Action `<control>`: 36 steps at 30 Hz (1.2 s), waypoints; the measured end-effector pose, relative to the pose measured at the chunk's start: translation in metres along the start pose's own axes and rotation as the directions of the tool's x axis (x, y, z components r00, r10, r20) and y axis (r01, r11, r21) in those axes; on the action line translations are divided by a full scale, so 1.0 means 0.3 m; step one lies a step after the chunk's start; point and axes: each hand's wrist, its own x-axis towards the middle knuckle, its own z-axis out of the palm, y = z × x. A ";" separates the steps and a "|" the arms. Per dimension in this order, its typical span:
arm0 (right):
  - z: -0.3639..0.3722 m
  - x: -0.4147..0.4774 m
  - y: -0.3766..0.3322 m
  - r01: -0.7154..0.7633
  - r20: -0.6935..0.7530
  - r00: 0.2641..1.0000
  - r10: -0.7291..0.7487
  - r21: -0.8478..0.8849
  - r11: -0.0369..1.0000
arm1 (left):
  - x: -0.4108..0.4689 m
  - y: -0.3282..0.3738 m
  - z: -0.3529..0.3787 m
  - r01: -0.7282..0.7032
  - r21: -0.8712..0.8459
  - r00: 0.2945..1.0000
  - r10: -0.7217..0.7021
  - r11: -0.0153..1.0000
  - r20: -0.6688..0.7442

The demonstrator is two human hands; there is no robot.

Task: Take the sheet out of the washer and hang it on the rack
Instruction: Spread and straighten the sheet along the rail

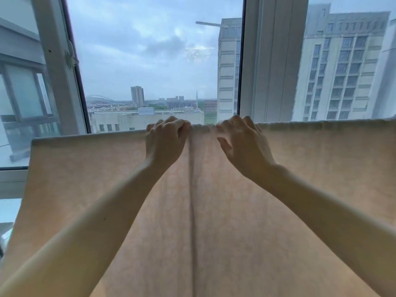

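Your sheet [310,159] hangs across the middle and lower frame, its top edge running nearly level from centre left to the right border. Whatever bar carries it is hidden under the cloth. Your left hand [165,144] sits at the top edge just left of centre, fingers curled over the fold and gripping it. Your right hand [244,146] is just beside it on the right, fingers hooked over the same edge, thumb held out from the cloth. A dark crease [191,189] drops straight down between your hands to the bottom of the frame. Your forearms cover much of the lower cloth.

Behind the sheet is a window: a thick white post [272,61] stands upper right of centre, and a tilted sash [56,61] leans at upper left. Through the glass you see a tall block [338,71] at upper right, a low roof [145,120] just above the top edge, and cloudy sky
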 end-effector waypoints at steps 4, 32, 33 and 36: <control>0.025 0.020 0.052 0.001 -0.019 1.000 -0.002 -0.045 0.999 | -0.004 -0.011 -0.006 -0.036 0.028 0.999 0.035 0.999 0.017; 0.005 0.210 0.237 -0.251 0.239 0.948 0.211 0.154 0.956 | 0.016 -0.058 -0.010 -0.124 0.098 0.990 0.117 0.987 0.075; -0.002 0.209 0.246 -0.244 0.237 0.951 0.199 0.178 0.953 | 0.019 -0.063 -0.012 -0.128 0.103 0.990 0.120 0.986 0.078; -0.012 0.223 0.256 -0.250 0.171 0.962 0.213 0.239 0.938 | 0.040 -0.057 -0.002 -0.118 0.034 0.989 0.115 0.992 0.094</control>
